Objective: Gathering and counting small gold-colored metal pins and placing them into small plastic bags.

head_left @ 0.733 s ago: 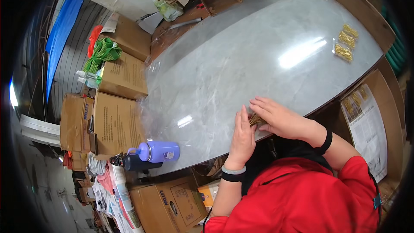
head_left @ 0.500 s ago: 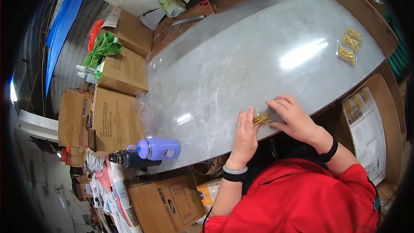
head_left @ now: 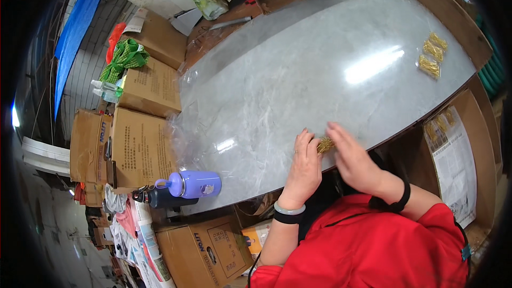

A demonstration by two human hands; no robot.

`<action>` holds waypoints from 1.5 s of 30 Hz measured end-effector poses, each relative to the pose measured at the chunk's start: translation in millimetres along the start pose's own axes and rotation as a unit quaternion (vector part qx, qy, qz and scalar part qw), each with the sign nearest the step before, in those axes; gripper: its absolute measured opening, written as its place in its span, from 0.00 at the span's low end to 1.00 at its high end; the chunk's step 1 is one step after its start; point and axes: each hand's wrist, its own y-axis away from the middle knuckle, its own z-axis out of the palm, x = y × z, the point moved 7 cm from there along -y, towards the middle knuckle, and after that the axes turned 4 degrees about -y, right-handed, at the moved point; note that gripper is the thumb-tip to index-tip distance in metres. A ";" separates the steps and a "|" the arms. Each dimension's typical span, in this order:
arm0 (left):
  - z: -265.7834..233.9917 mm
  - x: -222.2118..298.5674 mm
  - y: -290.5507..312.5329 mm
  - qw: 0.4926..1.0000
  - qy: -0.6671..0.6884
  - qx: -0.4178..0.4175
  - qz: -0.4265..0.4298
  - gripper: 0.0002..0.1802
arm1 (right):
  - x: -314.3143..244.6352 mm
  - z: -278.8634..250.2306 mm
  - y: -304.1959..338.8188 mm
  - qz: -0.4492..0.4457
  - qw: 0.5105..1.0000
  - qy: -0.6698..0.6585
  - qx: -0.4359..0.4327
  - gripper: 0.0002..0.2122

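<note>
A small clear packet of thin gold-coloured metal pieces (head_left: 324,145) lies on the grey tabletop near its front edge, between my two hands. My left hand (head_left: 303,168) rests against the packet's left side, its fingers stretched out and close together. On the other side my right hand (head_left: 356,164) has its fingers extended beside the packet; they are blurred by motion. Several similar gold packets (head_left: 431,56) lie in a group at the table's far right. The exact kind of the gold pieces is too small to tell.
A purple bottle (head_left: 200,184) and a dark bottle (head_left: 165,197) are at the table's left front edge. Cardboard boxes (head_left: 143,146) line the left side, with clear plastic film (head_left: 184,122) beside them. An open carton with a printed sheet (head_left: 453,165) stands at the right, below table level.
My right hand has moved slightly left and turned, its fingers closer together over the packet's right side. My left hand has stayed nearly in place, its fingers slightly more bent.
</note>
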 end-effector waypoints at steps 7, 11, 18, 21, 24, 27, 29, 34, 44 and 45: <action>2.2 -1.8 3.6 1.000 -0.013 0.011 -0.015 0.22 | -5.7 5.3 -13.3 -0.012 0.999 0.036 -0.011 0.23; -0.7 -3.6 2.8 0.999 0.001 0.023 -0.032 0.22 | -20.6 10.8 -18.7 -0.115 0.983 0.128 -0.057 0.22; -14.0 -9.6 9.7 0.994 0.049 0.069 -0.067 0.28 | -1.6 21.5 -11.7 -0.129 0.969 0.195 -0.084 0.21; -32.6 -1.8 21.3 0.989 -0.036 0.096 -0.108 0.32 | -4.6 21.7 -11.3 -0.118 0.966 0.209 -0.093 0.20; -39.3 -2.2 29.1 0.981 -0.093 0.088 -0.148 0.32 | -9.2 18.8 -11.0 -0.111 0.954 0.263 -0.088 0.21; -37.7 -1.1 31.1 0.978 -0.084 0.099 -0.163 0.29 | -9.7 16.2 -9.8 -0.101 0.951 0.281 -0.080 0.23; -34.8 1.3 27.2 0.977 -0.069 0.111 -0.166 0.27 | -2.0 20.7 -6.9 -0.090 0.961 0.245 -0.087 0.24; -27.6 -3.9 20.7 0.979 -0.020 0.112 -0.172 0.24 | -5.5 26.0 -12.9 -0.086 0.975 0.167 -0.117 0.24; -64.6 -120.9 27.6 0.806 0.443 0.224 -0.324 0.26 | -1.6 -0.3 -34.3 -0.134 0.955 0.238 -0.115 0.20; -88.4 -138.5 32.8 0.768 0.437 0.327 -0.336 0.30 | 4.3 -3.8 -34.5 -0.125 0.960 0.232 -0.093 0.19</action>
